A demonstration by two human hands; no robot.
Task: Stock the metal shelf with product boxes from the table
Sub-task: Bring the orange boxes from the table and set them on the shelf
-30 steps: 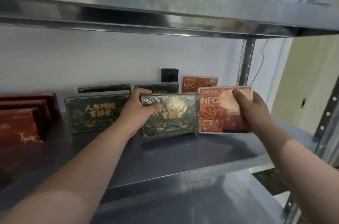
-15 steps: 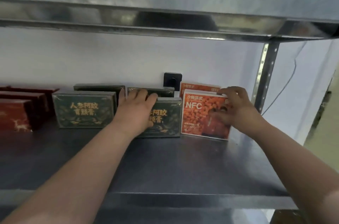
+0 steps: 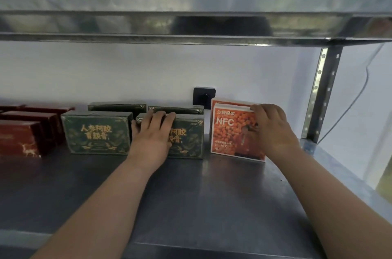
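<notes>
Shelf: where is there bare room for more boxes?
Bare: the wide front strip of the shelf deck before the boxes, plus a gap between orange box and upright post. Crowded: the back row, red boxes through green boxes, two deep.

One view only: head cam, wide-angle. It sits close in front of the metal shelf (image 3: 212,195), approx. level w/ the upper tier's front lip (image 3: 191,25), facing fwd and down toward the back wall (image 3: 127,68). Both forearms enter from the bottom edge (left hand (image 3: 151,131) on a green box (image 3: 191,135), right hand (image 3: 273,129) on an orange box (image 3: 231,131)), so the shelf's rear is within arm's reach.
</notes>
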